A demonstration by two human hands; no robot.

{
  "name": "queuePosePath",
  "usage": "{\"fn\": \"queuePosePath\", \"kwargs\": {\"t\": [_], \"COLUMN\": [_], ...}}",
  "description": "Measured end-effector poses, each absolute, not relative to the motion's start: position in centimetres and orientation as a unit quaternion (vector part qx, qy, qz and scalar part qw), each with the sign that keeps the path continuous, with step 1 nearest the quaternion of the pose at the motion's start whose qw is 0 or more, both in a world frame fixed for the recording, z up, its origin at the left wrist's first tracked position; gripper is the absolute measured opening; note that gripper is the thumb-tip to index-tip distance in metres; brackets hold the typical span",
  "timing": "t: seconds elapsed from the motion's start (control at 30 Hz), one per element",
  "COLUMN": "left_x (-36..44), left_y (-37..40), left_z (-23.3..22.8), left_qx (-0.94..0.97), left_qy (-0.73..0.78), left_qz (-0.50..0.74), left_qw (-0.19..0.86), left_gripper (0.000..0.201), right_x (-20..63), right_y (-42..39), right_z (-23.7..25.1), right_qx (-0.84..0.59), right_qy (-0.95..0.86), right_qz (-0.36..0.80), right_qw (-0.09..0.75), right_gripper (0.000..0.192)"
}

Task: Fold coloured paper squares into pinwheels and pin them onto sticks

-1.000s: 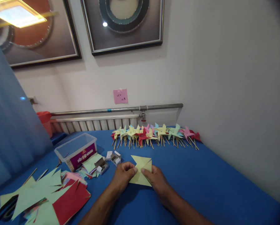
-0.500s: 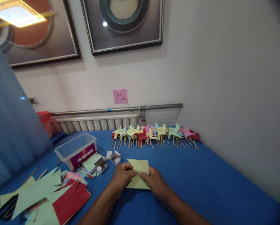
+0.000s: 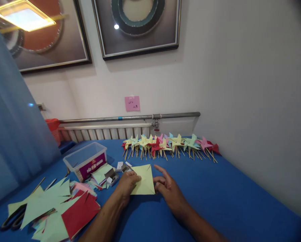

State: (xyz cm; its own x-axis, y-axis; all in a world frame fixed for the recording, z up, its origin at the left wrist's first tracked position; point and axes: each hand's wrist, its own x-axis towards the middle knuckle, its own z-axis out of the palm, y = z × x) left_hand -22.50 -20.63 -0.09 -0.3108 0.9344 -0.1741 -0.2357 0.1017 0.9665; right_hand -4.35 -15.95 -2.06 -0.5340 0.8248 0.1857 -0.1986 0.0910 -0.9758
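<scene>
Fingers [image 3: 130,179] of left hand [image 3: 125,186] pinching yellow paper square [image 3: 143,181] at its left edge, flat on blue bench [image 3: 215,195]; right hand [image 3: 169,190] spread loose just beside. Best: pin firmly, align corners, crease slowly. Pinwheels [image 3: 170,146] behind.

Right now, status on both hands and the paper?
Left hand pinching yellow paper square. Right hand open beside it, fingers spread. Small boxes close by on the left.
</scene>
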Motion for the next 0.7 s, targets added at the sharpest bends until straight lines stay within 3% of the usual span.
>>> {"fn": "queuePosePath", "kwargs": {"t": [0.2, 0.4, 0.47, 0.7], "left_x": [-22.6, -21.6, -21.3, -21.5], "left_y": [-20.6, -20.6, -20.5, -20.3], "left_z": [-0.6, -1.3, -1.4, -1.5], "left_qx": [0.326, 0.350, 0.351, 0.344], "left_qy": [0.543, 0.540, 0.541, 0.564], "left_qz": [0.587, 0.570, 0.572, 0.575], "left_qw": [0.503, 0.511, 0.507, 0.483], "left_gripper": [0.024, 0.022, 0.023, 0.027], "right_x": [-4.5, -5.1, -5.0, -4.0], "right_y": [-16.6, -16.5, -16.8, -17.6], "right_z": [-2.0, -3.0, -2.8, -1.3], "right_qx": [-0.238, -0.270, -0.274, -0.276], "right_qy": [-0.626, -0.587, -0.594, -0.723], "right_qz": [0.629, 0.640, 0.631, 0.507], "right_qw": [0.395, 0.417, 0.417, 0.380], "right_gripper": [0.058, 0.089, 0.090, 0.047]}}
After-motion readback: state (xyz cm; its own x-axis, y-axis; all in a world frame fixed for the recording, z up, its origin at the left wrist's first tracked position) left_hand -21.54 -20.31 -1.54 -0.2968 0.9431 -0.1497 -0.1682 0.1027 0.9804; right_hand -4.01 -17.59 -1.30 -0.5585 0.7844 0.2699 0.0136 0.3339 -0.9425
